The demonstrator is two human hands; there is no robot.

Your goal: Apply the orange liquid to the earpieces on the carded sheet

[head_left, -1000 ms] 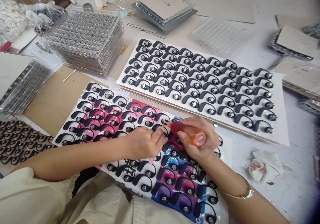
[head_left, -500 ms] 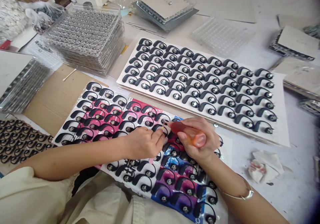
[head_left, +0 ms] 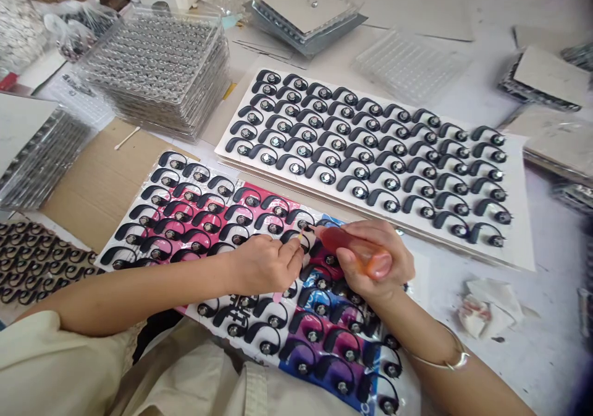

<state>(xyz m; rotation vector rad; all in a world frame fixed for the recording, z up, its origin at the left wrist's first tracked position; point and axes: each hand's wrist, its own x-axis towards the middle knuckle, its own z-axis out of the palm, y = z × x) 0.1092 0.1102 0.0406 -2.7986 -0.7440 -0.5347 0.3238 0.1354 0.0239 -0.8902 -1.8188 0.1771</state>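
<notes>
My right hand (head_left: pixel 377 261) is wrapped round a translucent orange-red squeeze bottle (head_left: pixel 349 249). The bottle's narrow tip points left, at a black curved ear-hook-shaped piece (head_left: pixel 296 217) with a round metallic end. My left hand (head_left: pixel 269 263) is closed just left of that tip. A tiny yellowish end shows at its fingertips; what it belongs to is hidden. Beneath both hands lies a colourful printed sheet (head_left: pixel 215 184) bearing rows of the same black pieces. My hands and forearms cover some of them.
Behind, a white board (head_left: pixel 519 218) carries more rows of black pieces. A tall stack of clear trays (head_left: pixel 152 63) stands back left, near a cotton swab (head_left: pixel 126 138) on cardboard (head_left: pixel 88 175). Crumpled stained tissue (head_left: pixel 491 308) lies at right. More black pieces (head_left: pixel 41 261) fill the lower left.
The bottle and my right hand have shifted very slightly to the right. My left hand stays closed in nearly the same place. The whole view has drifted a little.
</notes>
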